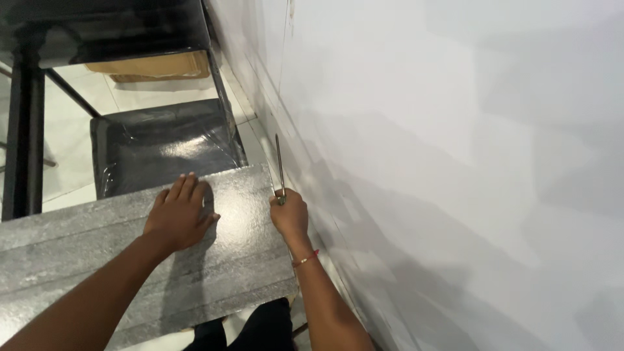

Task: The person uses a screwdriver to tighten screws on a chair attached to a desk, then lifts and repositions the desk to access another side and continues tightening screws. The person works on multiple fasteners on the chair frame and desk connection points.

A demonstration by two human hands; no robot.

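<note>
My left hand (179, 214) lies flat, fingers together, on top of a large flat panel (97, 260) wrapped in grey foam sheet. My right hand (290, 214) is closed around a thin metal rod-like tool (279, 162) at the panel's right corner, next to the white wall (455, 162). The tool's shaft points away from me along the base of the wall. A thin red band circles my right wrist.
A black chair seat covered in clear plastic film (162, 153) stands just beyond the panel. A black table (104, 29) with dark legs is at the upper left, with a brown cardboard box (153, 68) beneath it on the white tiled floor.
</note>
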